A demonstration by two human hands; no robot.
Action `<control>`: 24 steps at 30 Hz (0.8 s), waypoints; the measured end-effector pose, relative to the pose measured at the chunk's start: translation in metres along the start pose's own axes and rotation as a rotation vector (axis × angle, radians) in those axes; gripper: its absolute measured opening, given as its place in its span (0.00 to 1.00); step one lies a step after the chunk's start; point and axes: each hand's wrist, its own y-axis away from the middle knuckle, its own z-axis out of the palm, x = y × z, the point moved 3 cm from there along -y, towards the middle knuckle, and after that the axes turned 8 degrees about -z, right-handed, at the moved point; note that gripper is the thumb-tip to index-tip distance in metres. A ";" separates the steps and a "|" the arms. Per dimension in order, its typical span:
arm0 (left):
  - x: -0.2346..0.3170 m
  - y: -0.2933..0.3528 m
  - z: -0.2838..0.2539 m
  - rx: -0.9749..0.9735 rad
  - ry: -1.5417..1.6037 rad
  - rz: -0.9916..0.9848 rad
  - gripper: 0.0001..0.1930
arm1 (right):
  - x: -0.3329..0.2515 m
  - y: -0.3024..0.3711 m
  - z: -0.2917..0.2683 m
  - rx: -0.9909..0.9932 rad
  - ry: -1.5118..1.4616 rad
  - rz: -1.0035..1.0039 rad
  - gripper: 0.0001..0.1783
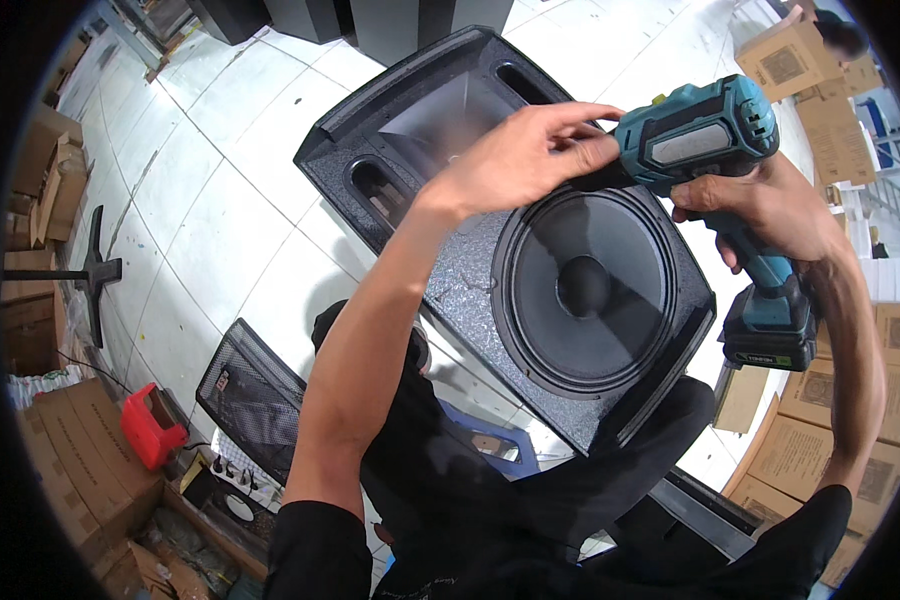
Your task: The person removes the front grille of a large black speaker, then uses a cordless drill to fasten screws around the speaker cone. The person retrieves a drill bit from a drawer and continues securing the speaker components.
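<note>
My right hand [770, 205] is wrapped round the handle of a teal and black cordless drill [690, 145], its battery pack hanging below. The thumb and fingers of my left hand [530, 155] close about the drill's front end; whether a bit sits there is hidden. Both hands are above a black speaker cabinet [465, 265], which lies face up at a slant by my legs. A large round woofer [582, 290] fills its nearer half. At the farther half, partly behind my left hand, is a horn recess [440, 115] flanked by two slots.
A black mesh grille [245, 385] leans at the lower left, near a red plastic tool or holder [152, 428] and a cardboard box [85, 450]. Stacked cartons [800, 440] stand at right. Black cabinets [390, 30] line the far side, and a black stand [98, 275] lies at left.
</note>
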 end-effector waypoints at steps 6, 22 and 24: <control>0.003 -0.004 0.006 0.014 -0.080 0.003 0.34 | 0.007 -0.003 -0.006 0.008 0.001 0.059 0.18; 0.009 0.004 0.001 0.044 -0.102 -0.026 0.35 | 0.005 -0.011 -0.017 -0.118 0.234 -0.048 0.21; 0.010 0.006 -0.001 0.051 -0.105 -0.015 0.36 | 0.004 -0.018 -0.022 -0.204 0.343 -0.110 0.22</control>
